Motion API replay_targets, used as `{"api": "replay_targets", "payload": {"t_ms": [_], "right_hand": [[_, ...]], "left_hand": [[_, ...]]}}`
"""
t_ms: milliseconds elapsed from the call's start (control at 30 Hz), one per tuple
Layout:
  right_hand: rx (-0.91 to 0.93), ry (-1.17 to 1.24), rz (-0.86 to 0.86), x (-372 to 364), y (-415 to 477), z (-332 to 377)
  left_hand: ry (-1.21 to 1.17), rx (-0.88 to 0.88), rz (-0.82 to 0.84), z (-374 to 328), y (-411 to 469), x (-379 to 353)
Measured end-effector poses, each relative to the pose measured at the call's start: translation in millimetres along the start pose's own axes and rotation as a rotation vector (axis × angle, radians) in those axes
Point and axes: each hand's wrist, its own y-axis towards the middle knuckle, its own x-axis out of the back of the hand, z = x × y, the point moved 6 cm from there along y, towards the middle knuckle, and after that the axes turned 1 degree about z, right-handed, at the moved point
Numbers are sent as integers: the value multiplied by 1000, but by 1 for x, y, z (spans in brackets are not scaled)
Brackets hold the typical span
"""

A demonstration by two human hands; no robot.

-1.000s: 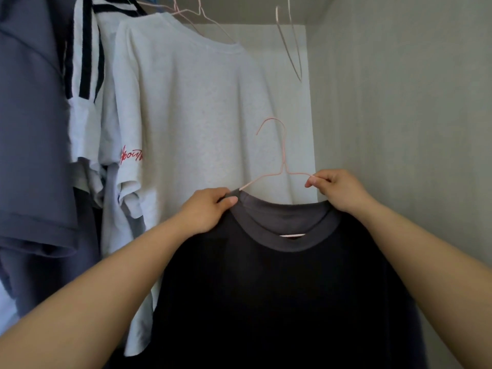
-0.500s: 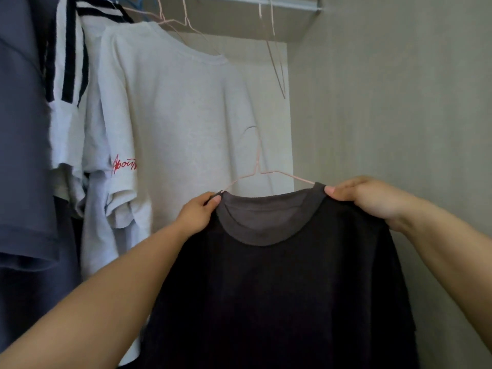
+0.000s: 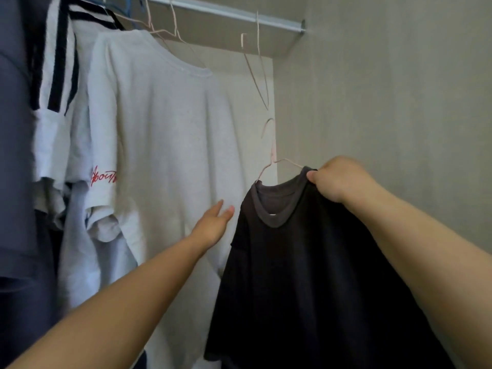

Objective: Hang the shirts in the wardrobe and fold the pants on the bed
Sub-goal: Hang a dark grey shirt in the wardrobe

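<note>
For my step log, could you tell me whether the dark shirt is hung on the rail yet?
Not yet: the pink hanger hangs on nothing, below the rail; the right hand holds the dark shirt up.

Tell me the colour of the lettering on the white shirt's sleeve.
Red lettering on the white shirt, clearest in the head view.

Bare forearms (image 3: 138, 286); bare left hand (image 3: 213, 225) and right hand (image 3: 336, 179).
</note>
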Motion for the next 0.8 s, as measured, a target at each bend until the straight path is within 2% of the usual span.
{"api": "replay_targets", "payload": {"t_ms": [167, 300, 400, 467, 633, 800], "right_hand": [[45, 9, 44, -40, 18, 49], [104, 153, 45, -57, 25, 82], [123, 196, 35, -59, 33, 104], [137, 215, 18, -56, 39, 118], [170, 239, -32, -42, 55, 155], [172, 228, -82, -30, 68, 185]], "left_hand": [[-159, 5, 293, -31, -25, -10], [-172, 13, 511, -42, -42, 4], [-162, -21, 575, -58, -54, 14], [-155, -49, 483, -66, -53, 17], [74, -140, 53, -78, -40, 31], [51, -195, -98, -77, -22, 44]]}}
